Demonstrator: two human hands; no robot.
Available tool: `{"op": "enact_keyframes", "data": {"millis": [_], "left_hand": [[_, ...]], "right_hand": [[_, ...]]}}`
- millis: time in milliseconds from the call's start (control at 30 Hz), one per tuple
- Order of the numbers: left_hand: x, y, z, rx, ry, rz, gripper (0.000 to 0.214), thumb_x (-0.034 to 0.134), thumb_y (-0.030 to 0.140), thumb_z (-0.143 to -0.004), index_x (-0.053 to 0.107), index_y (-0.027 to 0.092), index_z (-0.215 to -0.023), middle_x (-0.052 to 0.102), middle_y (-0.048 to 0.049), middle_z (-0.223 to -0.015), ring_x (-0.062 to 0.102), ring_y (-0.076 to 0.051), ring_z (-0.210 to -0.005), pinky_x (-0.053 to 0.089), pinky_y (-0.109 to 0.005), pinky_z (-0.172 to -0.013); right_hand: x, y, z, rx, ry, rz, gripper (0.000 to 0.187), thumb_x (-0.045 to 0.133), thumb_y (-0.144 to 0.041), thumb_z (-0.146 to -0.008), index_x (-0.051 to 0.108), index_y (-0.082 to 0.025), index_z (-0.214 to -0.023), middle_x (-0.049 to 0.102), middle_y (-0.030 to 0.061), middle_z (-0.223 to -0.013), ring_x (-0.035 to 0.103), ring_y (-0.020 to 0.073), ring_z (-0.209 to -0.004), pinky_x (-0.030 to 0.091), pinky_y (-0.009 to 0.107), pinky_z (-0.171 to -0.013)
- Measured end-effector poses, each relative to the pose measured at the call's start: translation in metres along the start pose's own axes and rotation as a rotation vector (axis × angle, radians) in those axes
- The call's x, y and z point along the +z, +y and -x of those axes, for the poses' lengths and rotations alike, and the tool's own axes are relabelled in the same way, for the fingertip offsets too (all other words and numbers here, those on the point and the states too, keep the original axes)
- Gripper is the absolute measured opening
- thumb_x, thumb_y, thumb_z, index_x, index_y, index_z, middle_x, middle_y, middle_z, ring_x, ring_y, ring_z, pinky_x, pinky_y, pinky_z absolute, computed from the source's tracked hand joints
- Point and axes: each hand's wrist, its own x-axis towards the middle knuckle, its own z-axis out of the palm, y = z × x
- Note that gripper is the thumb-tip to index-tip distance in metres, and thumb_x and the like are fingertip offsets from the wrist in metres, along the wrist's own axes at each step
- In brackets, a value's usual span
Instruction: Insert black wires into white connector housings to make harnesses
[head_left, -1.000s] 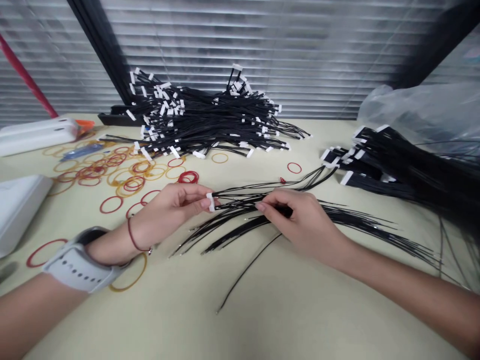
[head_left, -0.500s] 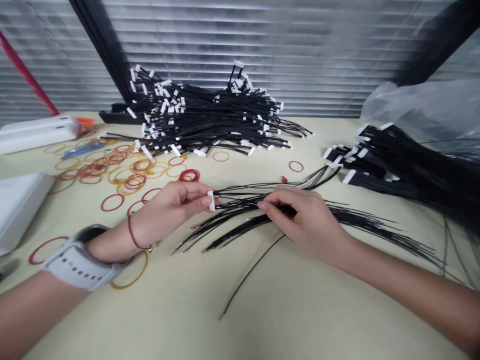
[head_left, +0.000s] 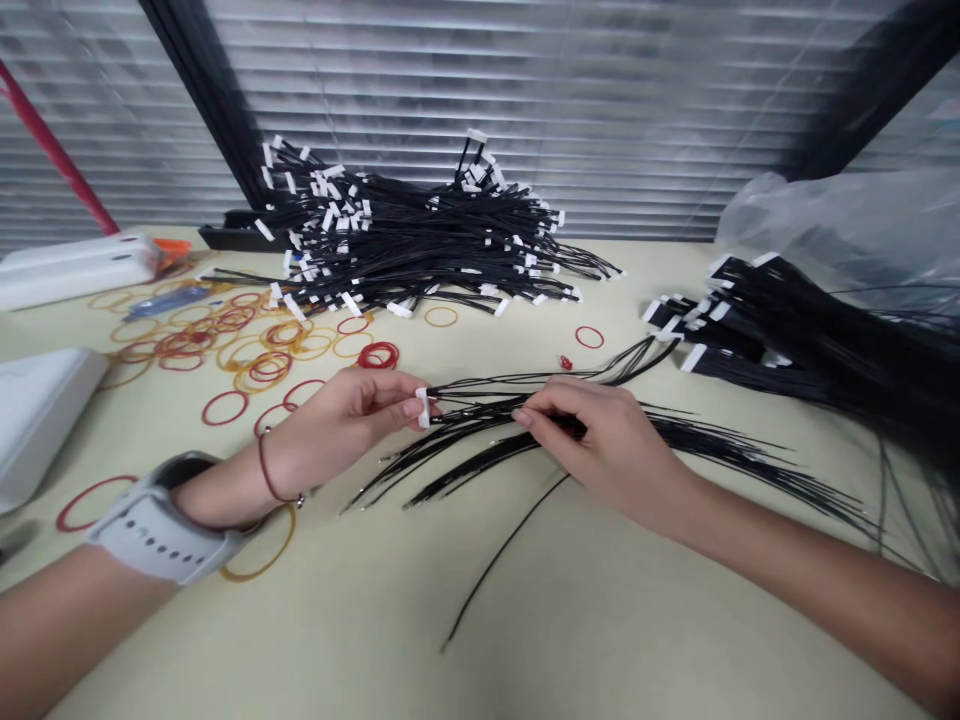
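Observation:
Between thumb and fingers, my left hand (head_left: 367, 405) pinches a small white connector housing (head_left: 424, 407). Thin black wires run from that housing to the right, toward another white connector. My right hand (head_left: 592, 425) is closed in a pinch over the loose black wires (head_left: 465, 465), its thumb and forefinger pressed together. A wire seems to be between those fingertips, though its exact place is hard to make out. Many of the loose wires end in bare metal terminals. One single wire (head_left: 499, 560) curves away toward the front of the table, apart from the others.
A large heap of black wire harnesses (head_left: 450, 235) with white connectors lies by the window blinds. More bundles (head_left: 810, 330) lie at right beside a clear plastic bag (head_left: 847, 225). Red and yellow rubber bands (head_left: 379, 355) are scattered at left, near white boxes (head_left: 49, 415).
Both hands keep nearly the same pose, the left still pinching the connector housing. The view has shifted very slightly; nothing has been let go.

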Motion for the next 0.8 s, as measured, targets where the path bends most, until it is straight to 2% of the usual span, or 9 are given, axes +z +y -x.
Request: {"op": "enact_keyframes", "data": {"millis": [233, 500, 800], "left_hand": [[-0.002, -0.0052, 0.0012, 0.029, -0.045, -0.046, 0.022, 0.05, 0.037, -0.081, 0.061, 0.018, -0.078, 0.06, -0.0008, -0.072, 0.053, -0.013, -0.066, 0.042, -0.022, -0.059], [-0.003, -0.0045, 0.0003, 0.063, -0.051, -0.138, 0.024, 0.045, 0.033, -0.083, 0.061, 0.016, -0.077, 0.059, -0.0002, -0.07, 0.051, -0.012, -0.064, 0.041, -0.022, -0.057], [-0.0012, -0.0036, 0.0009, 0.031, -0.054, -0.069, 0.022, 0.047, 0.033, -0.083, 0.059, 0.016, -0.077, 0.057, 0.0003, -0.07, 0.049, -0.012, -0.064, 0.038, -0.021, -0.058]], "right_hand": [[0.0009, -0.0008, -0.0016, 0.0, -0.014, 0.002, 0.014, 0.048, -0.018, -0.084, 0.055, -0.016, -0.072, 0.056, -0.0022, -0.068, 0.05, 0.0072, -0.063, 0.036, 0.02, -0.06], [0.0027, -0.0011, -0.0022, 0.007, -0.011, -0.014, 0.015, 0.048, -0.02, -0.084, 0.054, -0.017, -0.07, 0.056, -0.0031, -0.067, 0.049, 0.007, -0.064, 0.035, 0.02, -0.06], [0.0021, -0.0031, -0.0006, 0.04, -0.002, -0.045, 0.014, 0.048, -0.021, -0.083, 0.054, -0.018, -0.071, 0.055, -0.0045, -0.066, 0.048, 0.006, -0.061, 0.035, 0.019, -0.058]]}}
